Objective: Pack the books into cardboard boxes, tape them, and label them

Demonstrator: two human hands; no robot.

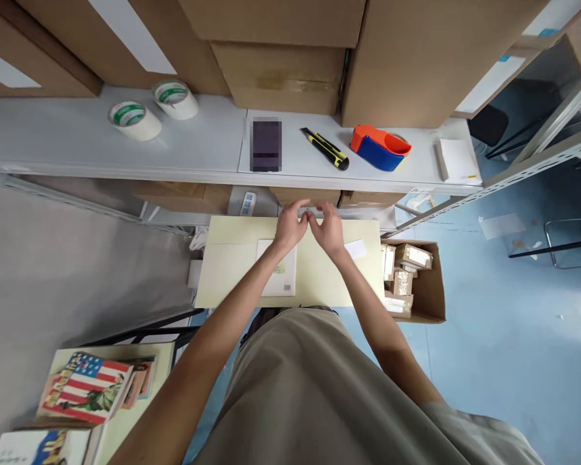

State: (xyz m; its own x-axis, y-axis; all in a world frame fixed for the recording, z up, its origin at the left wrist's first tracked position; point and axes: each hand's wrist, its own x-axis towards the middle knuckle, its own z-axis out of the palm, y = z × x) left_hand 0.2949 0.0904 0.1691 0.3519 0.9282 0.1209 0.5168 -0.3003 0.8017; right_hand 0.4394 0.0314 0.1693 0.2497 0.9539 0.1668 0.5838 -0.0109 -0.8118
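My left hand (291,225) and my right hand (326,227) are raised above a pale yellow table (227,271), thumb tips meeting or nearly so. On each hand the fingers curve away from the thumb, leaving a gap, and I see nothing held. Beneath my left forearm lies a white book (284,281), partly covered by the arm. A small white slip of paper (356,248) rests on the table just right of my right wrist.
Along the grey shelf (203,145) sit tape rolls (142,126), a utility knife (325,150), a red-and-blue tape dispenser (380,147) and a white pad (455,161). An open carton (438,284) of small boxes stands right. Books (90,387) are stacked lower left.
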